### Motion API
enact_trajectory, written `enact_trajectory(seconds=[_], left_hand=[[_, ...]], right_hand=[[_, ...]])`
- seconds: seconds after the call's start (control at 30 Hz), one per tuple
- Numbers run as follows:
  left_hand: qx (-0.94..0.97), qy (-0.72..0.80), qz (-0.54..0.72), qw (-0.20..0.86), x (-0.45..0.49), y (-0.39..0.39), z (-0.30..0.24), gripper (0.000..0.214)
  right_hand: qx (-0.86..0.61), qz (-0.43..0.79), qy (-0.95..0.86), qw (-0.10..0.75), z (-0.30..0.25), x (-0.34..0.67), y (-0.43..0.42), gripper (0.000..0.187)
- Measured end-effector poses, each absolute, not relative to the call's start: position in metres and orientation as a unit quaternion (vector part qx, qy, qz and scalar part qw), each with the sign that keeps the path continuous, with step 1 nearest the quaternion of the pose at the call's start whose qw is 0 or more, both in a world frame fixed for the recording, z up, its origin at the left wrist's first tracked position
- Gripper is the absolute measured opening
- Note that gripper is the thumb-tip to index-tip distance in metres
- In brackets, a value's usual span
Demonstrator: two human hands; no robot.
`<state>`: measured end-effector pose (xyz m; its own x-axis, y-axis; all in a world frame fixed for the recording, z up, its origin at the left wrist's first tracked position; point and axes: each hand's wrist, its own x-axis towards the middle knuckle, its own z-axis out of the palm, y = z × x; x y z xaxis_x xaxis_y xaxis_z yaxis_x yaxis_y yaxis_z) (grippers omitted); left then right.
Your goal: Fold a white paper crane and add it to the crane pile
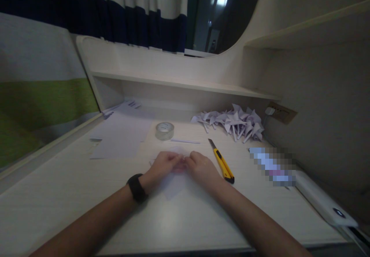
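My left hand [165, 169], with a black band on its wrist, and my right hand [202, 169] meet over the middle of the desk. Both have their fingers closed in a pinch on a piece of white paper [172, 190]. Part of this paper sticks out below and behind the hands, slightly blurred; the pinched spot itself is mostly hidden by the fingers. Just beyond them lies a thin rolled paper stick [185, 141]. A roll of clear tape [164, 131] rests behind the left hand. To the right is a yellow utility knife [222, 162] with its blade out.
White paper sheets [120, 131] lie overlapping at the back left. Several paper pinwheels [235, 122] are heaped at the back right under a shelf [185, 83]. A pixelated object [271, 166] and a long white device [322, 197] sit along the right wall.
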<state>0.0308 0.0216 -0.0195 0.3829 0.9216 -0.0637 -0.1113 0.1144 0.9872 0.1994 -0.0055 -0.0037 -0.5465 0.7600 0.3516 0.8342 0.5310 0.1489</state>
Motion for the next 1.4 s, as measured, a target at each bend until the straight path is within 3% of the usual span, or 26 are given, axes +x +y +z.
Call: enact_trajectory(seconds=[0.1, 0.23, 0.4, 0.67, 0.8, 0.97, 1.4], left_hand=[[0.538, 0.378, 0.39, 0.644, 0.028, 0.023, -0.018, 0.043], [0.573, 0.354, 0.375, 0.637, 0.02, 0.027, -0.011, 0.043], [0.663, 0.343, 0.353, 0.564, 0.01, 0.033, -0.002, 0.033], [0.667, 0.356, 0.387, 0.528, 0.017, 0.035, -0.014, 0.021], [0.663, 0.362, 0.38, 0.534, 0.018, 0.032, -0.009, 0.02], [0.685, 0.362, 0.375, 0.51, 0.017, 0.03, -0.005, 0.021], [0.693, 0.391, 0.362, 0.485, 0.018, 0.03, -0.009, 0.028]], right_hand=[[-0.465, -0.132, -0.863, 0.149, -0.005, 0.202, -0.003, 0.011], [-0.482, -0.049, -0.835, 0.261, -0.006, 0.204, 0.002, 0.013], [-0.456, 0.007, -0.824, 0.338, -0.007, 0.203, 0.004, 0.016], [-0.463, -0.033, -0.836, 0.292, -0.013, 0.202, 0.003, 0.016], [-0.466, -0.008, -0.826, 0.318, -0.013, 0.203, 0.005, 0.031], [-0.468, 0.037, -0.821, 0.325, -0.008, 0.202, 0.005, 0.019], [-0.494, 0.011, -0.81, 0.317, -0.009, 0.202, 0.005, 0.011]])
